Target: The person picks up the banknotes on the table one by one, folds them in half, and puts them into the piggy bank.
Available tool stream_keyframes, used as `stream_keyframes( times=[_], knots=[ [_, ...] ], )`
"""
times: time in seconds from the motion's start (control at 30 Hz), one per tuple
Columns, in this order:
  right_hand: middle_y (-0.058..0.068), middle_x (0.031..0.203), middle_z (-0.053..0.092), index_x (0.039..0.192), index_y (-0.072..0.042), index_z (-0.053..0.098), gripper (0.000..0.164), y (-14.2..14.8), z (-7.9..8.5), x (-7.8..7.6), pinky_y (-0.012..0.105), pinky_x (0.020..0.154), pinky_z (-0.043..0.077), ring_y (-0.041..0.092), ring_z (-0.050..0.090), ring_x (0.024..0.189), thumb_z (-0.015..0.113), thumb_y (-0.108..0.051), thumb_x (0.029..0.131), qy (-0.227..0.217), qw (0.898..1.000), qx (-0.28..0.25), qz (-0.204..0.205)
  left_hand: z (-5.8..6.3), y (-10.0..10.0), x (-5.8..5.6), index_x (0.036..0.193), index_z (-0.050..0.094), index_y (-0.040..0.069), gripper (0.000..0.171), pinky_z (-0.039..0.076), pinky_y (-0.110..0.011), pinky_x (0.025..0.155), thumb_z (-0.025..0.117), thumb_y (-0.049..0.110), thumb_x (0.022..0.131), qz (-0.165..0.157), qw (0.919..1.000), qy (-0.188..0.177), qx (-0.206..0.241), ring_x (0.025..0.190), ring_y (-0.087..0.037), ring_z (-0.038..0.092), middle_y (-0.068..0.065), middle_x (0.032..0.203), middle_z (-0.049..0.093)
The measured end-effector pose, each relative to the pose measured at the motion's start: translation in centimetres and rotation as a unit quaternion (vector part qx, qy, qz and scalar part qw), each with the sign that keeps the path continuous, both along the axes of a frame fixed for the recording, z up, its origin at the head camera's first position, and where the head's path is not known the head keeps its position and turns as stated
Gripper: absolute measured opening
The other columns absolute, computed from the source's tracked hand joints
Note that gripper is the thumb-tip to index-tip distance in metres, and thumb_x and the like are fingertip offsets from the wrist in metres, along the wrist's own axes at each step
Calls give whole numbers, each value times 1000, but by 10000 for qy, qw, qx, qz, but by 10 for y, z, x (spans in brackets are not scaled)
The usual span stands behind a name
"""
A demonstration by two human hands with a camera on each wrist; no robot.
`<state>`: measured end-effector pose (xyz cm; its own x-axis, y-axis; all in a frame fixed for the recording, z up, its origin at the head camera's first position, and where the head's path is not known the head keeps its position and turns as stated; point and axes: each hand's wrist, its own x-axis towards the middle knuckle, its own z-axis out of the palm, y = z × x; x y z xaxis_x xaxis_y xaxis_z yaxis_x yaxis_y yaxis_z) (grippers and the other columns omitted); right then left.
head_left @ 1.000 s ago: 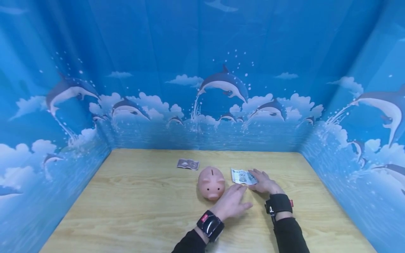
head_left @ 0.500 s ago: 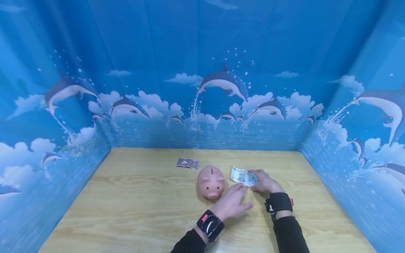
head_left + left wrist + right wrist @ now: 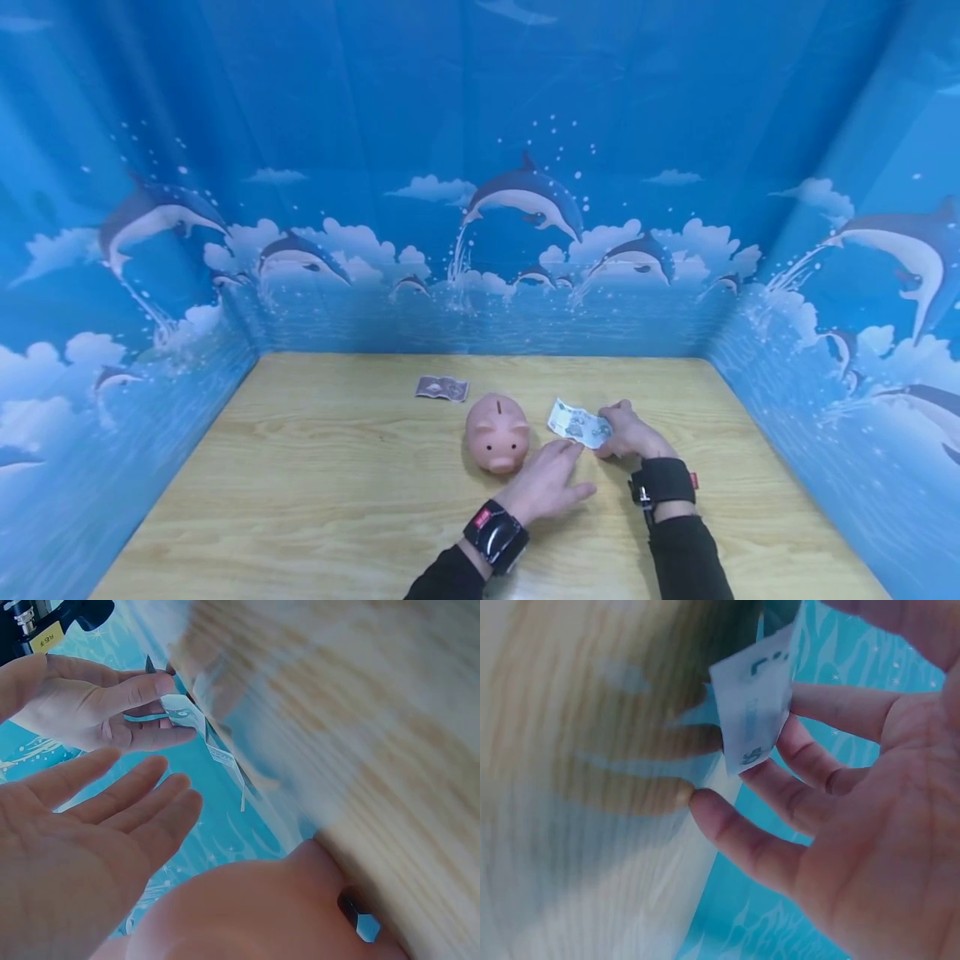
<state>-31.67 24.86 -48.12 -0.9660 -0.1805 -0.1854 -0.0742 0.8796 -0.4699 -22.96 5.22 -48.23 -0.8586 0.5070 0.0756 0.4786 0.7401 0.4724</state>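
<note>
My right hand (image 3: pixel 632 435) pinches the right end of a pale green banknote (image 3: pixel 577 422) between thumb and fingers, clearest in the left wrist view. The note (image 3: pixel 754 701) is creased and partly raised off the table. My left hand (image 3: pixel 546 482) lies palm down with relaxed fingers, its fingertips near the note's lower edge; whether they touch it I cannot tell. In the left wrist view its fingers (image 3: pixel 127 799) are apart from the note. Just left of it stands a pink piggy bank (image 3: pixel 497 435), its slot on top and its snout facing me.
A brownish-purple banknote (image 3: pixel 442 388) lies flat behind the piggy bank, to the left. The wood-grain table (image 3: pixel 315 483) ends at blue dolphin-print curtains (image 3: pixel 360 308) at the back and both sides. Each wrist wears a black strap (image 3: pixel 663 481) with a camera.
My right fingers have gone from lying over the note's right end to pinching it. The note has turned slightly and its right end has lifted. My left hand stays almost still.
</note>
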Motion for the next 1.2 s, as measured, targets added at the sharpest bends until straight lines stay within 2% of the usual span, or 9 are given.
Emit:
stream_keyframes(
  times=[0.17, 0.4, 0.53, 0.63, 0.77, 0.93, 1.2],
  knots=[
    [29, 128, 43, 137, 10, 46, 82, 1, 3, 1, 52, 91, 50, 32, 52, 101, 81, -4, 64, -9, 9999, 98, 83, 0, -1, 0, 149, 39, 11, 72, 40, -40, 113, 62, 48, 92, 73, 9999, -136, 22, 140, -22, 42, -12, 154, 40],
    [30, 132, 51, 139, 8, 43, 85, 3, 4, 1, 56, 100, 45, 40, 53, 115, 82, -3, 64, -18, 9999, 131, 105, 2, 0, 0, 148, 40, 10, 72, 41, -42, 113, 63, 49, 91, 202, 9995, -252, -4, 139, -23, 42, -12, 153, 41],
    [35, 139, 44, 143, 10, 36, 92, 4, 7, 2, 59, 107, 40, 48, 46, 126, 82, -3, 64, 102, 9997, 49, 196, 2, 0, 1, 148, 40, 9, 74, 39, -42, 114, 63, 50, 91, 310, 9989, -364, 19, 140, -24, 41, -13, 154, 39],
    [36, 141, 42, 143, 11, 36, 92, 5, 9, 3, 60, 108, 38, 50, 43, 128, 82, -3, 64, 164, 9995, 20, 263, 2, -1, 1, 149, 37, 7, 76, 37, -43, 115, 63, 49, 91, 355, 9984, -432, 45, 142, -25, 39, -15, 155, 37],
    [34, 137, 46, 140, 11, 40, 88, 5, 12, 4, 60, 107, 39, 48, 46, 125, 81, -1, 64, 283, 9991, -139, 278, 1, -1, 1, 151, 33, 5, 81, 36, -43, 117, 63, 50, 91, 375, 9980, -491, 111, 144, -25, 35, -16, 157, 34],
    [33, 138, 47, 140, 10, 40, 87, 7, 15, 7, 62, 109, 36, 48, 46, 127, 80, 4, 63, 410, 9974, -556, 222, 1, -1, 0, 155, 24, 9, 87, 34, -47, 117, 64, 50, 90, 438, 9948, -810, 443, 147, -27, 28, -13, 162, 22],
    [31, 140, 46, 143, 4, 38, 87, 14, 24, 12, 65, 109, 34, 49, 44, 128, 79, 4, 66, 593, 9921, -1050, 332, 4, -2, 0, 157, 14, 10, 95, 31, -49, 118, 64, 53, 89, 639, 9805, -1451, 1164, 147, -30, 29, -14, 163, 15]
  ],
)
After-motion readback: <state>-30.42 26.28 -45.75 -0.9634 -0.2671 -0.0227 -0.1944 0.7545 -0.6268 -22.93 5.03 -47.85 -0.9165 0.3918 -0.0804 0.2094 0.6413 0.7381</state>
